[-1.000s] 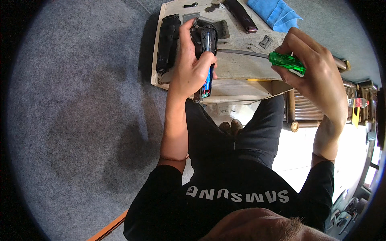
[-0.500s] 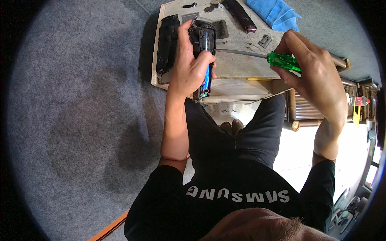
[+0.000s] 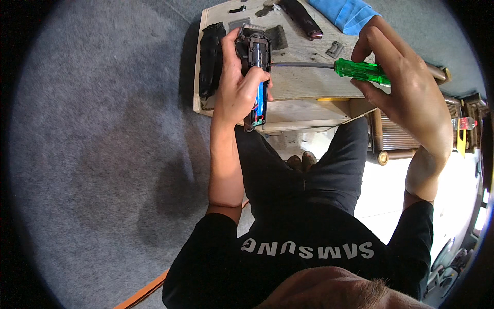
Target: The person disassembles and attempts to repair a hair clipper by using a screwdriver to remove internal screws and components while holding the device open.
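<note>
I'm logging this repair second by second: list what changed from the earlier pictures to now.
Almost nothing changed. The right hand and its green-handled screwdriver edged slightly up, shaft still reaching the opened black device. The left hand keeps the same grip on that device. The black cover and blue cloth stayed put.

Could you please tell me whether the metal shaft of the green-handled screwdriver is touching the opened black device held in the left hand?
Touching. The head view shows the green-handled screwdriver shaft running left until its tip meets the opened black device, with no gap visible.
</note>
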{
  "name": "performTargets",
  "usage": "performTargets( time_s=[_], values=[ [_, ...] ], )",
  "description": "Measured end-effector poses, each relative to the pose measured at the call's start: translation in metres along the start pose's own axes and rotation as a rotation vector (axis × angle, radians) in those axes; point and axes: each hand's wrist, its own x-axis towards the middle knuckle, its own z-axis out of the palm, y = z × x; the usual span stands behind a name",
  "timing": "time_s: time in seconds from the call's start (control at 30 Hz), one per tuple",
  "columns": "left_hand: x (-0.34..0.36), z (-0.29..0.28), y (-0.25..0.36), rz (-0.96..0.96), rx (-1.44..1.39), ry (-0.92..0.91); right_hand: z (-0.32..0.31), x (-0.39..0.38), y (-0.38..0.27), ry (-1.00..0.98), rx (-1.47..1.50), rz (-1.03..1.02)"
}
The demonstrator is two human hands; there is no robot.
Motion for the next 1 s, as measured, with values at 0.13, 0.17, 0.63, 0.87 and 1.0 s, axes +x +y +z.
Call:
performTargets(
  time_s=[0.13, 0.17, 0.63, 0.87, 1.0],
  values=[
    [0.0, 0.001, 0.006, -0.025, 0.022, -0.02, -0.01, 0.001, -0.003, -0.008, 0.068, -0.049],
    [0.0, 0.001, 0.005, -0.026, 0.026, -0.021, -0.01, 0.001, -0.006, 0.006, 0.063, -0.073],
    [0.001, -0.002, 0.005, -0.092, -0.041, 0.055, 0.029, -0.017, -0.023, 0.366, 0.769, 0.169],
    [0.0, 0.001, 0.007, -0.105, -0.06, 0.092, 0.046, -0.024, -0.019, 0.462, 0.49, 0.19],
    [-0.001, -0.002, 0.004, -0.111, -0.077, 0.092, 0.038, -0.026, -0.024, 0.463, 0.339, 0.208]
  ],
)
